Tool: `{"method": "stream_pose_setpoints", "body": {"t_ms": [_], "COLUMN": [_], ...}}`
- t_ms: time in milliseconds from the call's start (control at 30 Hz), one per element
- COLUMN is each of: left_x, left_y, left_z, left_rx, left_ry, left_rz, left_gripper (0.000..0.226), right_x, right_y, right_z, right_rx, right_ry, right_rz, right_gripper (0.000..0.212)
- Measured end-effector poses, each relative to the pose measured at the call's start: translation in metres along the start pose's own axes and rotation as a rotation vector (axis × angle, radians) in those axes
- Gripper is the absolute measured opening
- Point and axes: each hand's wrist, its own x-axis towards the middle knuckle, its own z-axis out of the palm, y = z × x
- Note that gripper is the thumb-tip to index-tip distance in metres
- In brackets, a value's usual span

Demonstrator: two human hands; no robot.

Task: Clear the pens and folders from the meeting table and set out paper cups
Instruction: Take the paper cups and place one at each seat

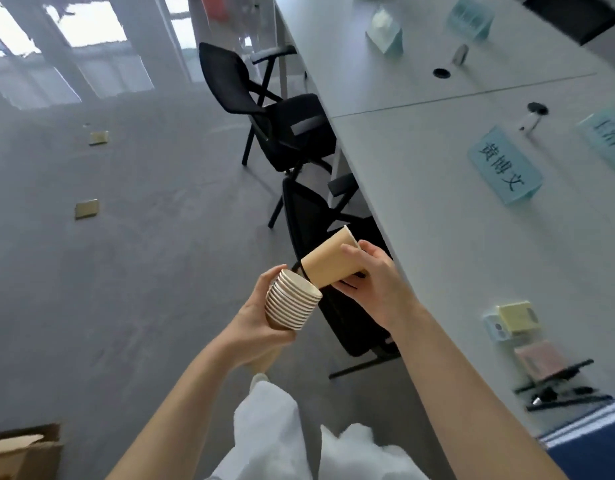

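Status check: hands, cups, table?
Left hand grips cup stack. Right hand holds single cup, off the stack. Pens on table.

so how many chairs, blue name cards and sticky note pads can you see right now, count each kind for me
Black chairs: 2
Blue name cards: 4
Sticky note pads: 3, yellow, pink, and a pale blue one under the yellow
Total: 9

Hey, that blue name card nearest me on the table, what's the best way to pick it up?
Pinch the blue name card by its top fold, coming from above. It appears to stand as a tent, its printed face sloping, so the ridge probably gives the surest hold.
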Motion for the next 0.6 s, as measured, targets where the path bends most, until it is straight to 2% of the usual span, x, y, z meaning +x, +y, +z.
{"method": "stream_pose_setpoints", "body": {"t_ms": [100,167,300,400,500,600], "left_x": [0.036,0.061,0.114,0.149,0.188,0.232], "left_y": [0.008,0.02,0.042,0.052,0.061,0.069], "left_z": [-0.039,-0.059,-0.075,-0.072,-0.063,-0.055], "left_rx": [0.0,-0.03,-0.062,-0.034,0.021,0.061], "left_ry": [-0.088,-0.159,-0.239,-0.264,-0.294,-0.303], "left_rz": [0.015,0.026,0.053,0.069,0.088,0.093], "left_gripper": [0.096,0.094,0.09,0.086,0.084,0.085], "right_x": [0.021,0.033,0.054,0.067,0.092,0.132], "right_y": [-0.012,-0.017,-0.023,-0.024,-0.034,-0.058], "right_z": [0.023,0.032,0.032,0.018,-0.008,-0.04], "right_rx": [0.043,0.053,0.08,0.085,0.061,-0.052], "right_ry": [0.137,0.222,0.388,0.53,0.682,0.843], "right_rz": [-0.088,-0.153,-0.245,-0.267,-0.284,-0.304], "right_gripper": [0.055,0.045,0.058,0.057,0.059,0.069]}}
